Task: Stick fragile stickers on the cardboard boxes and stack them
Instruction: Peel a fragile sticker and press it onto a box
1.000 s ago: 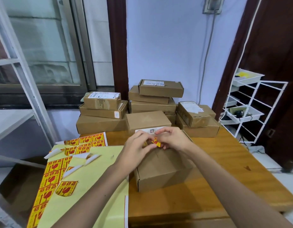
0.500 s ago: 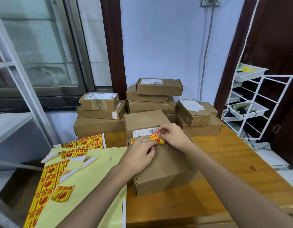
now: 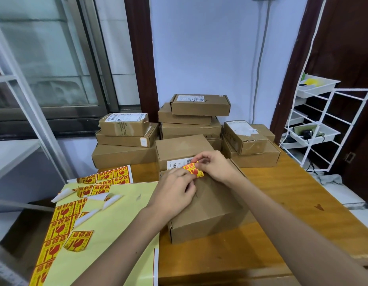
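Observation:
A brown cardboard box (image 3: 212,209) lies on the wooden table (image 3: 282,203) right in front of me. A yellow and red fragile sticker (image 3: 192,169) is at the box's far top edge, partly curled up. My right hand (image 3: 215,167) pinches the sticker's right end. My left hand (image 3: 174,191) rests on the box top, with its fingers touching the sticker's left end. Sticker sheets (image 3: 61,219) with several fragile stickers lie at the left, under pale yellow backing paper (image 3: 117,223).
Stacks of cardboard boxes (image 3: 191,120) stand along the wall at the back of the table, one box (image 3: 179,149) directly behind the near one. A white wire rack (image 3: 315,124) stands at the right. Peeled white paper strips (image 3: 108,200) lie on the sheets.
Both hands have come down from above the box to its far top edge, with the sticker between them. The sticker has spread out from a small pinched piece.

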